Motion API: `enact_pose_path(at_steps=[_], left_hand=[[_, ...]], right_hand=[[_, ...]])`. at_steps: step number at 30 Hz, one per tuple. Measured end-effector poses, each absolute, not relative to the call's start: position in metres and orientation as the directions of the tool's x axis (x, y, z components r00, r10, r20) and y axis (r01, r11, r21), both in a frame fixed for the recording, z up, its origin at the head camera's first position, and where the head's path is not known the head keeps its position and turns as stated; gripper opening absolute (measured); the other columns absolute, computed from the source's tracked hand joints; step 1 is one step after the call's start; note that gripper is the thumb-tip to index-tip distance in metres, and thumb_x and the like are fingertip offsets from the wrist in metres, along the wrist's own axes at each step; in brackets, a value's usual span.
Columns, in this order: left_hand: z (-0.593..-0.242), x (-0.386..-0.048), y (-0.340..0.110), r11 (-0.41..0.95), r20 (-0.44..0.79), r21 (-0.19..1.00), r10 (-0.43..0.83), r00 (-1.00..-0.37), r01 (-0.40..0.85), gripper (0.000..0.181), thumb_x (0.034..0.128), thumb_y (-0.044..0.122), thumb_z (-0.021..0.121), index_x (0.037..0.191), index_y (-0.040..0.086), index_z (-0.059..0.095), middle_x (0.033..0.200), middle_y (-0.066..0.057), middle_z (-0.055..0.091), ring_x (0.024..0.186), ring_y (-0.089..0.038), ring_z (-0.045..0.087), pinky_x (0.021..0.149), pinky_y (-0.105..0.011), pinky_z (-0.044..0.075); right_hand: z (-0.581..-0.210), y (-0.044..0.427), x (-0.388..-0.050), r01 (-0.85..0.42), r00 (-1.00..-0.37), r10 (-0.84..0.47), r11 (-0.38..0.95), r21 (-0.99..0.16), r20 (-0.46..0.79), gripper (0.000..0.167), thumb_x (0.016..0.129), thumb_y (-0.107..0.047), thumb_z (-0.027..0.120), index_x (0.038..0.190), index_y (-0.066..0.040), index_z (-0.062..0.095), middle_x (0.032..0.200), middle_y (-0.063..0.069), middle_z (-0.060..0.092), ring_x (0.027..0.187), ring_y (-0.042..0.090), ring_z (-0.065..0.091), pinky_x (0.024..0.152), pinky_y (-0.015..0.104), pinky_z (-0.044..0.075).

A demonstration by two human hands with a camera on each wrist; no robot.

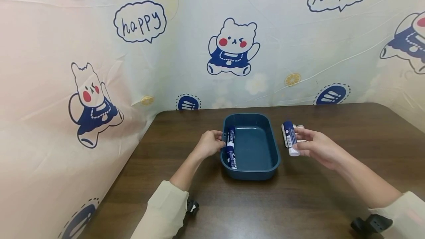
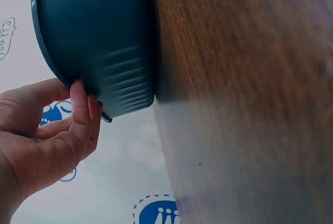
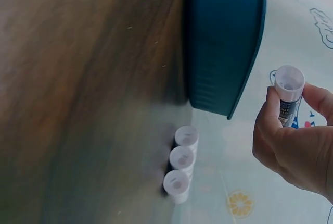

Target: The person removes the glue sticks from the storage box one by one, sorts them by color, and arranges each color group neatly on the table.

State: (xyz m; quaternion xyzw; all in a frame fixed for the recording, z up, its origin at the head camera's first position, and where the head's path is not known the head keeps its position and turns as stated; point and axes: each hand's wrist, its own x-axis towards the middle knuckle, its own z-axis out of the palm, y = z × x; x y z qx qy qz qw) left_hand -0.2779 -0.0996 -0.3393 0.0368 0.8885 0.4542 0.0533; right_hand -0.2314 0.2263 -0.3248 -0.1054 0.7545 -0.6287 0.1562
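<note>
A dark blue plastic bin (image 1: 255,175) stands on the table, with two blue-and-white glue sticks (image 1: 230,138) lying end to end along its left wall. My left hand (image 1: 208,144) pinches the bin's left rim between thumb and fingers, clear in the left wrist view. To the right of the bin, my right hand (image 1: 317,146) holds another glue stick (image 1: 290,135) above the table, its white end toward me. Three more glue sticks (image 3: 182,158) are lined up on the table in the right wrist view; in the head view the right hand and its stick partly hide them.
The brown wooden table (image 1: 232,209) carries the bin and the glue sticks. A printed cloth (image 1: 186,58) with cartoon bears hangs along the table's back and left sides. Black wrist straps (image 1: 372,224) sit at both sleeves.
</note>
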Motion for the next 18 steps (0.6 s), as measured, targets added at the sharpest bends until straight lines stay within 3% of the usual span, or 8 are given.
enact_pose_path(at_steps=[9,18], left_hand=[[-0.339,-0.278,-0.100,0.587,-0.052,0.809,0.117,-0.992,0.027,0.041,0.0848,0.001,0.062,0.124,-0.006,0.053,0.100,-0.014,0.057,0.080,-0.021,0.060,0.066,-0.030,0.055],[-0.338,-0.277,-0.100,0.594,-0.051,0.804,0.119,-0.992,0.030,0.041,0.0848,0.001,0.062,0.124,-0.006,0.053,0.099,-0.013,0.057,0.081,-0.021,0.059,0.067,-0.030,0.055]], right_hand=[[-0.335,0.231,-0.231,0.085,-0.910,-0.381,0.213,-0.973,-0.162,0.074,0.089,-0.006,0.055,0.142,0.011,0.007,0.140,0.036,0.015,0.107,0.030,0.044,0.085,0.028,0.049],[-0.344,0.228,-0.231,0.139,-0.907,-0.360,0.229,-0.963,-0.217,0.071,0.087,-0.002,0.054,0.140,0.014,0.009,0.133,0.034,0.025,0.099,0.027,0.047,0.083,0.031,0.050]])
